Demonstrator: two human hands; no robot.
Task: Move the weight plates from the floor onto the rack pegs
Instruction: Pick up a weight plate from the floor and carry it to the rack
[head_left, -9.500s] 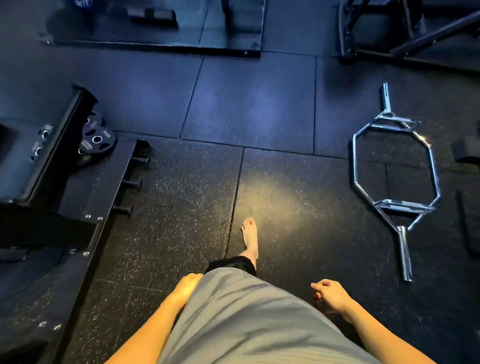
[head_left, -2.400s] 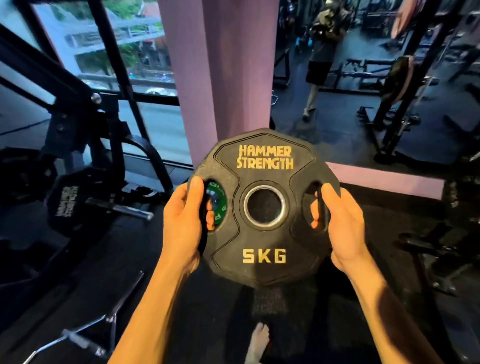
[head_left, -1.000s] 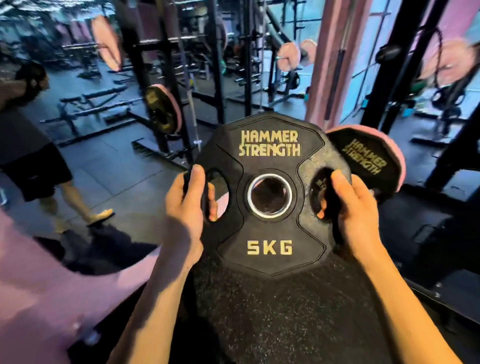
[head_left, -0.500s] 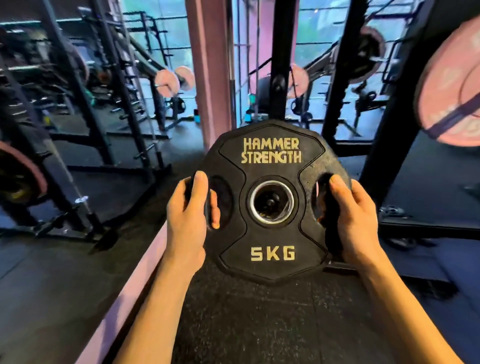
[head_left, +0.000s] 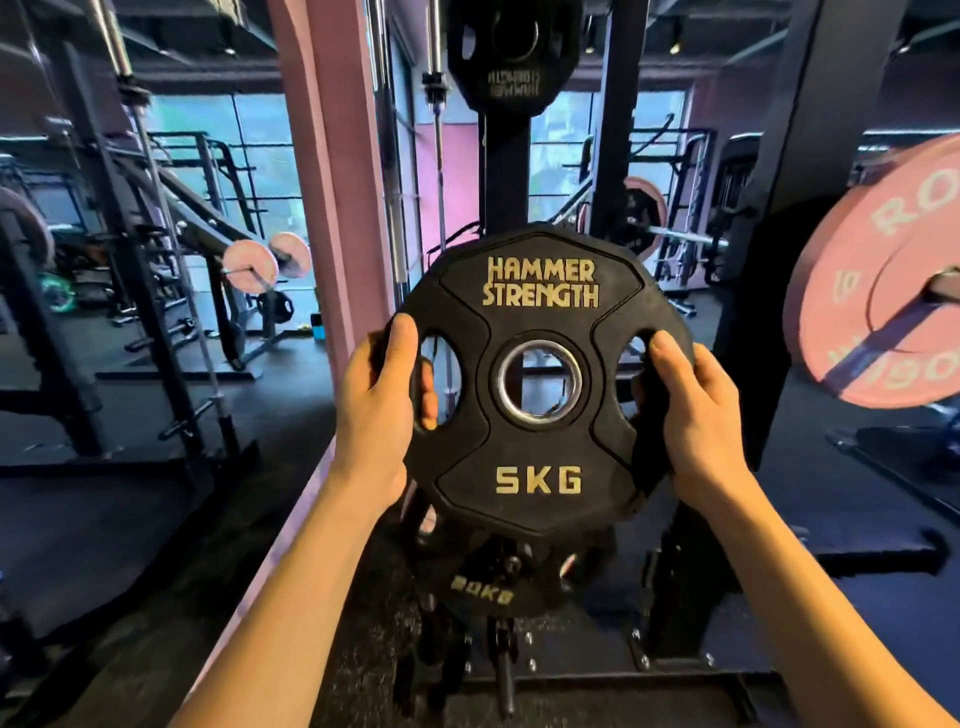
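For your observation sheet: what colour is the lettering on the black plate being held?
Gold-yellow, on the black rubber 5 kg weight plate; head view shows it best.

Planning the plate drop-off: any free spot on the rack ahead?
Both hands, left hand and right hand, hold the 5 kg plate. Bare upright between the top plate and it looks free. Crowded below around the 20 kg plate; pegs there hidden.

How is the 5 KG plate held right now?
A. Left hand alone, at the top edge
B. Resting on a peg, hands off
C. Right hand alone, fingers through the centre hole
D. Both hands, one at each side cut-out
D: the left hand and right hand each wrap an edge of the 5 KG plate at its side cut-outs, while the centre hole is empty and on no peg.
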